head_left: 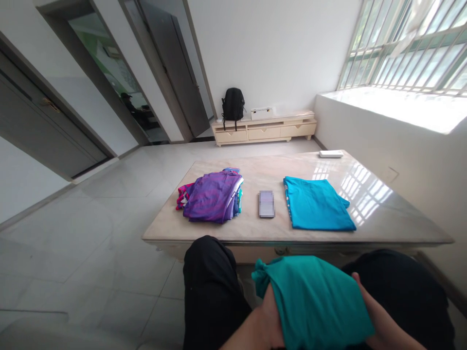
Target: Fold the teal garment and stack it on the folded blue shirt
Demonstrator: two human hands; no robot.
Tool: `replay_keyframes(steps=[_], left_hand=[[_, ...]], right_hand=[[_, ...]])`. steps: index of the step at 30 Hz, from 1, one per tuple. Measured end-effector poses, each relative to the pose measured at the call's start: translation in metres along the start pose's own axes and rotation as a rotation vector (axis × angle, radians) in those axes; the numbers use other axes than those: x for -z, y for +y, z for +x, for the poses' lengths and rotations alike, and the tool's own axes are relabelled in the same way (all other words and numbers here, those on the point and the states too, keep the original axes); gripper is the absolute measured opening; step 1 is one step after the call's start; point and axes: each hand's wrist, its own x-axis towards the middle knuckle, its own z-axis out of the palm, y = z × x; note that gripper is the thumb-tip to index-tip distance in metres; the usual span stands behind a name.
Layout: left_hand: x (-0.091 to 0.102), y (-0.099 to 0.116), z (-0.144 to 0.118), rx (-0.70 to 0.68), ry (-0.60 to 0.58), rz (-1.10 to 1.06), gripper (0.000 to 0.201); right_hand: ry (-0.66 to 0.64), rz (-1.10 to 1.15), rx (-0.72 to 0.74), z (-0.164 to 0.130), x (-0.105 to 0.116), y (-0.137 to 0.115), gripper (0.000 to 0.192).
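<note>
Tabletop (260, 167), draped teal cloth (321, 301), right fingers (356, 278) holding it, left hand (272, 313) with hidden fingers

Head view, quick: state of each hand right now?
Left hand: partly covered by the teal cloth, fingers hidden; open or closed can't be told.
Right hand: holding the teal cloth at its right edge.

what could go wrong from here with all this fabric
The teal green cloth, bunched at one corner, might crease. The uneven pile of purple and multicoloured fabric on the table might slide apart if nudged, since pieces stick out at its sides.
</note>
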Motion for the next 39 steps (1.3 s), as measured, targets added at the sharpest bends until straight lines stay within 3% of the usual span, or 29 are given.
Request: replay_keyframes(steps=[2, 4, 7, 11, 17, 21, 26, 30, 32, 34, 39], left_hand=[[0.002, -0.001, 0.005, 0.032, -0.163, -0.085, 0.095], [0.008, -0.004, 0.010, 0.044, -0.202, -0.131, 0.087], [0.020, -0.010, 0.012, 0.091, -0.076, -0.134, 0.071], [0.037, -0.017, 0.011, 0.100, 0.134, -0.121, 0.061], [0.048, -0.022, 0.006, -0.131, 0.247, -0.143, 0.083], [0.045, -0.032, 0.002, -0.291, 0.287, -0.026, 0.063], [0.053, -0.040, 0.006, -0.369, 0.479, 0.083, 0.057], [0.057, -0.032, 0.010, -0.424, 0.551, 0.214, 0.047], [0.055, -0.029, 0.011, -0.442, 0.559, 0.235, 0.044], [0.055, -0.029, 0.014, -0.471, 0.572, 0.231, 0.044], [0.062, -0.036, 0.022, -0.571, 0.643, 0.201, 0.050]], right_hand=[[-0.029, 0.049, -0.011, -0.003, -0.008, -0.004, 0.078], [0.029, 0.030, 0.042, -0.002, -0.017, -0.006, 0.059], [0.156, -0.091, 0.131, -0.001, -0.034, -0.008, 0.041], [0.047, -0.097, 0.165, -0.005, -0.052, -0.016, 0.040], [0.101, -0.083, 0.168, -0.007, -0.053, -0.026, 0.040], [0.111, -0.067, 0.137, -0.006, -0.054, -0.029, 0.040], [0.043, -0.096, 0.175, -0.010, -0.055, -0.029, 0.060], [0.122, -0.112, 0.286, -0.004, -0.050, -0.029, 0.112], [0.174, -0.116, 0.324, 0.000, -0.046, -0.030, 0.129], [0.178, -0.148, 0.378, 0.004, -0.044, -0.031, 0.132], [0.193, -0.279, 0.507, 0.009, -0.045, -0.032, 0.115]])
